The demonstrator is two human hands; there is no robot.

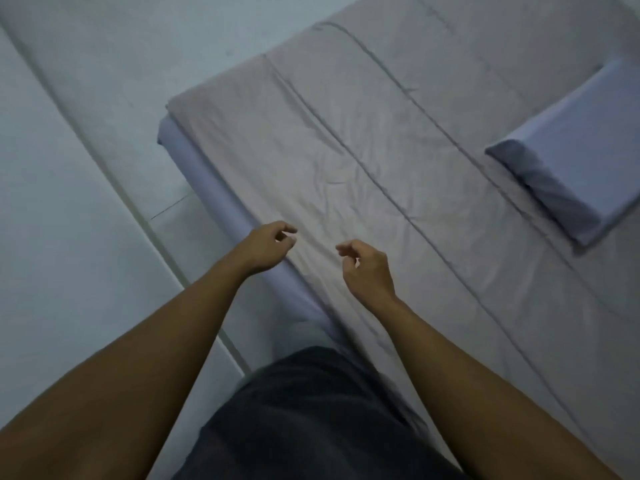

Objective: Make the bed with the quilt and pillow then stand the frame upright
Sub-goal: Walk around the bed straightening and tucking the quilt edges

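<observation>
At frame centre, the left hand (270,245) and right hand (367,268) hover loosely curled, holding nothing, over the wrinkled beige fabric quilt (346,150) spread on the bed (207,188). The pale lavender rectangular pillow (581,147) lies upper right.

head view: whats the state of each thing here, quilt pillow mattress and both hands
quilt: spread flat over the bed, lightly creased
pillow: lying flat on the quilt, far right
mattress: blue-covered edge showing along the quilt's left side
left hand: over the quilt's edge, fingers loosely curled, holding nothing
right hand: over the quilt, fingers loosely curled, holding nothing
</observation>
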